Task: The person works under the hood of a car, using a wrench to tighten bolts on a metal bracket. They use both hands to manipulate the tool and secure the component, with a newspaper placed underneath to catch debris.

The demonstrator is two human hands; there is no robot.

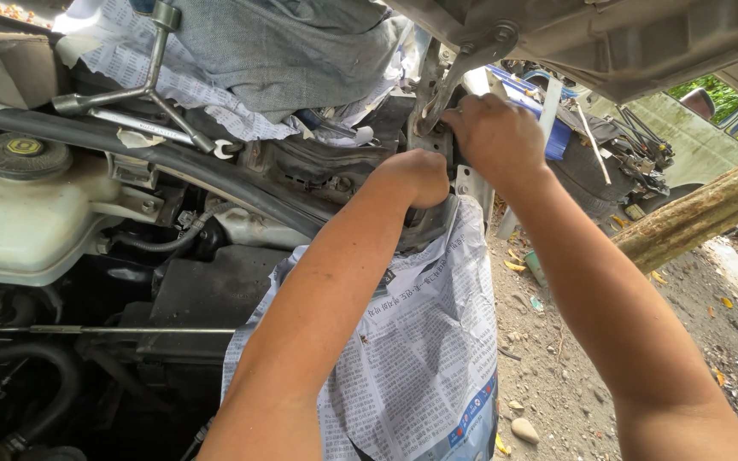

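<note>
Both hands — left hand (420, 177), right hand (493, 132) — grip the hood hinge bracket (437, 90).

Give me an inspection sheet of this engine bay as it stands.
Surface: car wing edge draped in newspaper.
Job's things: metal hood hinge, both hands at it.
Clutter: cross wrench and spanner lying on grey cloth and paper; white tank.
Hands: left hand is a closed fist beneath the hinge; right hand grips at it; what they hold is hidden.
Cables: black hose; thin rod.
Surroundings: dirt ground, rusty pole.
</note>
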